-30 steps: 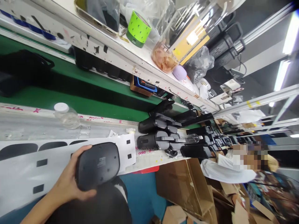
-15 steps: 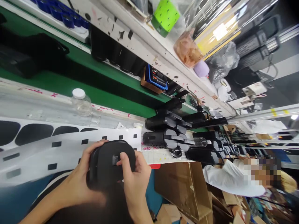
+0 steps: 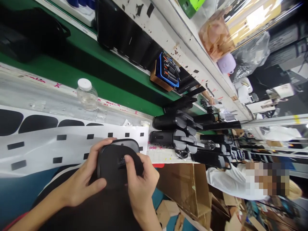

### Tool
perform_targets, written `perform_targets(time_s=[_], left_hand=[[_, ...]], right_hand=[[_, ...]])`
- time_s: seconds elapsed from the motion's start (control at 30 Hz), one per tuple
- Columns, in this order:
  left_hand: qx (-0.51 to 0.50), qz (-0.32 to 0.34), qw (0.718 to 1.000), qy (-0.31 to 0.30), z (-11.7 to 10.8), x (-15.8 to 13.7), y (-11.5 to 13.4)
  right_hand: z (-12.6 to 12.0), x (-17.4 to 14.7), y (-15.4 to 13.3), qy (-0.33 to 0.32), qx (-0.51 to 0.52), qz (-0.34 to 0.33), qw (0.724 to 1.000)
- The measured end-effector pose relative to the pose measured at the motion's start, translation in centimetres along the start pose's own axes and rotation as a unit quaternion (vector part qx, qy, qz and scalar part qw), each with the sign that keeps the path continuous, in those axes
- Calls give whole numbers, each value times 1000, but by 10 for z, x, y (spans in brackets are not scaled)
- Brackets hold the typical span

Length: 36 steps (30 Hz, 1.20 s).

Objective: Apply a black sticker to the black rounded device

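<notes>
Left hand (image 3: 84, 179) is partly curled, gripping the left side of a black base (image 3: 124, 143), its fingers over the far edge and thumb on the near side. Right hand (image 3: 141, 179) is closed, pinching the right part of a black pad (image 3: 110, 163) between thumb and bent fingers. This pad overlies the base, leaving its far rim exposed. Both are at the near edge of the desk (image 3: 14, 88), beside a white sheet (image 3: 79, 147) with black shapes. A clear bottle (image 3: 87, 98) stands farther left; black appliances (image 3: 163, 138) lie right.
</notes>
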<state>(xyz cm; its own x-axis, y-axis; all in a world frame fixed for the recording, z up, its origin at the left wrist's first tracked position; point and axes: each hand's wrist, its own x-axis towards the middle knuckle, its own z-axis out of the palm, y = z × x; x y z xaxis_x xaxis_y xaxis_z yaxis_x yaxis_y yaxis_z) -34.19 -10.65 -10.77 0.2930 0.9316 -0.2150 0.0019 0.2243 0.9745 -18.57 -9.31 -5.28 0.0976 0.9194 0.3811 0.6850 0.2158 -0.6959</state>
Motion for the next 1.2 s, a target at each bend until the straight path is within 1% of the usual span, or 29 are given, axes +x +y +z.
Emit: perform_targets(time_s=[0.33,0.57,0.77,0.87,1.03,1.2], left_hand=[[18,21,1000,-9,-1,2,0],[14,22,1000,-11,-4,5,-4],[-3,-17,1000,-6,-3,6,-2],[-2,-21,1000,-8,-5,6,0],[42,-5,998,-38,-8,5,-1],[58,-6,998,-29,-7,6,-2]], right_hand=[[2,-2,0,0,-11,7,1000],[2,0,1,-1,-12,7,1000],[3,0,-1,-2,-14,18,1000],[4,1,0,1,-21,6,1000],[4,2,1,8,-28,-14,999],[4,1,1,2,-27,-8,1000]])
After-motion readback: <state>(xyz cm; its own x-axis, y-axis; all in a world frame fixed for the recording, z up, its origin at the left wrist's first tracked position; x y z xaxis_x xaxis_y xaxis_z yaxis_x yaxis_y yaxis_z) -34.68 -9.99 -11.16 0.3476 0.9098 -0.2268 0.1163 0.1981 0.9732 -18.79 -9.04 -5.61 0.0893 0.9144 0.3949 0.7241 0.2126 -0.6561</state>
